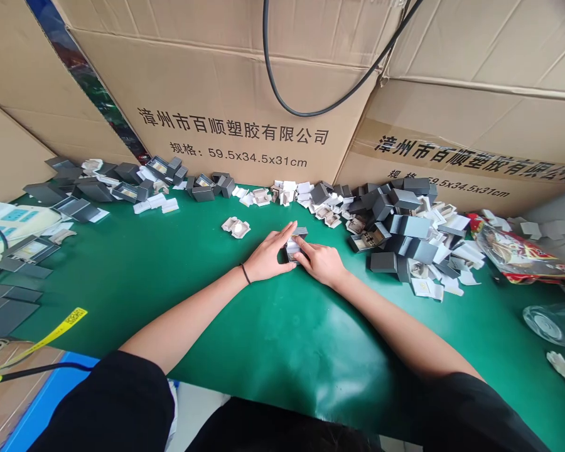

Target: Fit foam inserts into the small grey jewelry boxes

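A small dark grey box (301, 231) with a pale insert sits on the green table between my hands. My left hand (269, 254) holds its left side, fingers stretched along the back and thumb at the front. From the right, my right hand (324, 263) presses thumb and index finger onto the pale insert. Parts of the box are hidden under my fingers. Behind my left hand lies a white folded paper insert (236, 227).
A heap of grey boxes (410, 226) and white inserts is on the right, near a red snack packet (522, 254) and a glass jar (553, 323). More grey boxes (94, 188) line the left back. Large cartons (226, 81) wall the rear; a black cable (306, 114) hangs above.
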Available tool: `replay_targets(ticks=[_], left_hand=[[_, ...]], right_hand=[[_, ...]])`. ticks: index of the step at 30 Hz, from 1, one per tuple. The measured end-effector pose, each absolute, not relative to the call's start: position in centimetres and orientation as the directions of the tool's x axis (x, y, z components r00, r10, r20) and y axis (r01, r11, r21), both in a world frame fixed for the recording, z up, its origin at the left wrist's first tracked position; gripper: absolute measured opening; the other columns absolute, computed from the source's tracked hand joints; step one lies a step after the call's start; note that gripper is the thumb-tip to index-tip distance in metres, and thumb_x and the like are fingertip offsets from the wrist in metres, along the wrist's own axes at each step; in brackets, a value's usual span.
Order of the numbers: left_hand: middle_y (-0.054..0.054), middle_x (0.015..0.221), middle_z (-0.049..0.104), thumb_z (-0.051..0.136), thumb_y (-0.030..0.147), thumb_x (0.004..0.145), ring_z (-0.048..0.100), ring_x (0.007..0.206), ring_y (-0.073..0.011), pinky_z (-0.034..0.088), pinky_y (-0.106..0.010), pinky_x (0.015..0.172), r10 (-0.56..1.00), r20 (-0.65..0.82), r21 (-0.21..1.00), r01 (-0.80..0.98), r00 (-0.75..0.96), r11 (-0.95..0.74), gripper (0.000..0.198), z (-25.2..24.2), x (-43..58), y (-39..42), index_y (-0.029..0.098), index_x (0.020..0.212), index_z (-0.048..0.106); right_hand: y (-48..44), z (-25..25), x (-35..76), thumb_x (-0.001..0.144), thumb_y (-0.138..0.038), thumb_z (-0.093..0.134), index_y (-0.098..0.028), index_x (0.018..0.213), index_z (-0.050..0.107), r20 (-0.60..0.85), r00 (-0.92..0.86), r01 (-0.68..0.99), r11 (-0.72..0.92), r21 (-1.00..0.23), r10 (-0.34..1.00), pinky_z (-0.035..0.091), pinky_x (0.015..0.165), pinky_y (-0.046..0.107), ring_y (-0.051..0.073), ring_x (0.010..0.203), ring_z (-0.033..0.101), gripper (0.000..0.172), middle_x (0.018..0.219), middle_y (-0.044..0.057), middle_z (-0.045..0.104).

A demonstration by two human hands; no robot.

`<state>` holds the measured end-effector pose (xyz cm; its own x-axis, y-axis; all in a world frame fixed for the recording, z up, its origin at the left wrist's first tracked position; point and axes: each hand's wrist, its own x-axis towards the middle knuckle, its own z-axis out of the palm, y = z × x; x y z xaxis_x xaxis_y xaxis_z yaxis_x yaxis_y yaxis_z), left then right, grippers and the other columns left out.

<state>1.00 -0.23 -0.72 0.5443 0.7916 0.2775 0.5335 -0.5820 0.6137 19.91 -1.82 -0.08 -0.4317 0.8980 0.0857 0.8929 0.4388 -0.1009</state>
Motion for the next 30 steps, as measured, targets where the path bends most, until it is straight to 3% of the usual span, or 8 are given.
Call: replay_targets(ticks=[5, 10, 14, 17, 19, 22, 26, 30], left_hand=[[-0.008, 0.139, 0.043, 0.066, 0.026, 0.071, 0.052, 0.111, -0.0239, 0.043, -0.036, 0.095, 0.81, 0.274, 0.643, 0.528, 0.519, -0.555, 0.095, -0.8, 1.1, -0.3, 0.027, 0.147, 0.01], [-0.009, 0.138, 0.044, 0.067, 0.028, 0.07, 0.049, 0.114, -0.025, 0.043, -0.037, 0.096, 0.821, 0.26, 0.638, 0.547, 0.509, -0.541, 0.099, -0.8, 1.4, -0.4, 0.025, 0.148, 0.006], [-0.008, 0.144, 0.037, 0.067, 0.026, 0.069, 0.043, 0.12, -0.026, 0.04, -0.04, 0.099, 0.821, 0.254, 0.661, 0.528, 0.511, -0.533, 0.105, -0.7, 0.2, 0.0, 0.027, 0.147, -0.003], [-0.01, 0.145, 0.035, 0.065, 0.026, 0.072, 0.04, 0.123, -0.0273, 0.039, -0.041, 0.1, 0.851, 0.258, 0.694, 0.526, 0.457, -0.492, 0.101, -0.6, -1.1, 0.4, 0.026, 0.148, -0.001], [-0.012, 0.138, 0.041, 0.066, 0.03, 0.072, 0.043, 0.12, -0.0282, 0.041, -0.043, 0.098, 0.886, 0.229, 0.735, 0.525, 0.403, -0.429, 0.1, -0.6, -1.9, 0.5, 0.025, 0.148, 0.002], [-0.014, 0.131, 0.047, 0.069, 0.034, 0.07, 0.048, 0.115, -0.0285, 0.044, -0.043, 0.094, 0.914, 0.186, 0.795, 0.491, 0.36, -0.355, 0.102, -0.5, -2.8, 0.1, 0.023, 0.148, 0.004], [-0.015, 0.14, 0.038, 0.068, 0.034, 0.071, 0.05, 0.114, -0.0281, 0.048, -0.039, 0.089, 0.927, 0.207, 0.842, 0.426, 0.311, -0.331, 0.1, -0.1, -4.3, -1.1, 0.025, 0.148, 0.005], [-0.013, 0.145, 0.031, 0.066, 0.032, 0.072, 0.047, 0.118, -0.0294, 0.05, -0.038, 0.087, 0.935, 0.236, 0.825, 0.454, 0.265, -0.337, 0.095, 0.2, -6.7, -2.1, 0.027, 0.147, 0.01]], right_hand=[[-1.9, 0.0, 19.8, 0.096, -0.047, 0.024, -0.025, 0.142, 0.033, 0.05, -0.423, 0.902, 0.425, -0.071, 0.905, 0.04, 0.059, 0.023, 0.018, 0.089, 0.064, 0.051, 0.104, 0.006, 0.069], [-1.6, -0.9, 20.4, 0.096, -0.046, 0.026, -0.025, 0.14, 0.036, 0.096, -0.453, 0.876, 0.463, -0.134, 0.886, 0.04, 0.059, 0.021, 0.016, 0.084, 0.064, 0.05, 0.096, 0.005, 0.069], [-1.3, -1.8, 20.9, 0.097, -0.044, 0.021, -0.022, 0.131, 0.05, 0.233, -0.427, 0.801, 0.485, -0.351, 0.874, 0.044, 0.063, 0.024, 0.016, 0.075, 0.063, 0.05, 0.089, 0.005, 0.07], [-0.9, -2.0, 20.7, 0.096, -0.047, 0.018, -0.018, 0.109, 0.066, 0.317, -0.323, 0.685, 0.451, -0.572, 0.892, 0.047, 0.067, 0.027, 0.015, 0.066, 0.062, 0.057, 0.091, 0.007, 0.07], [0.0, -1.9, 20.1, 0.095, -0.05, 0.019, -0.017, 0.095, 0.07, 0.293, -0.223, 0.631, 0.367, -0.683, 0.93, 0.048, 0.063, 0.028, 0.014, 0.058, 0.059, 0.061, 0.084, 0.007, 0.07], [2.3, -1.4, 18.7, 0.094, -0.052, 0.019, -0.014, 0.098, 0.068, 0.24, -0.114, 0.584, 0.26, -0.769, 0.964, 0.047, 0.056, 0.027, 0.014, 0.052, 0.056, 0.062, 0.064, 0.003, 0.064], [6.6, -0.6, 15.6, 0.094, -0.048, 0.025, -0.015, 0.106, 0.066, 0.247, -0.257, 0.63, 0.356, -0.69, 0.934, 0.047, 0.064, 0.027, 0.016, 0.067, 0.061, 0.053, 0.076, 0.004, 0.068], [11.0, -0.3, 11.5, 0.093, -0.036, 0.032, -0.018, 0.102, 0.066, 0.336, -0.433, 0.708, 0.546, -0.448, 0.836, 0.045, 0.086, 0.033, 0.021, 0.1, 0.056, 0.04, 0.103, 0.008, 0.067]])
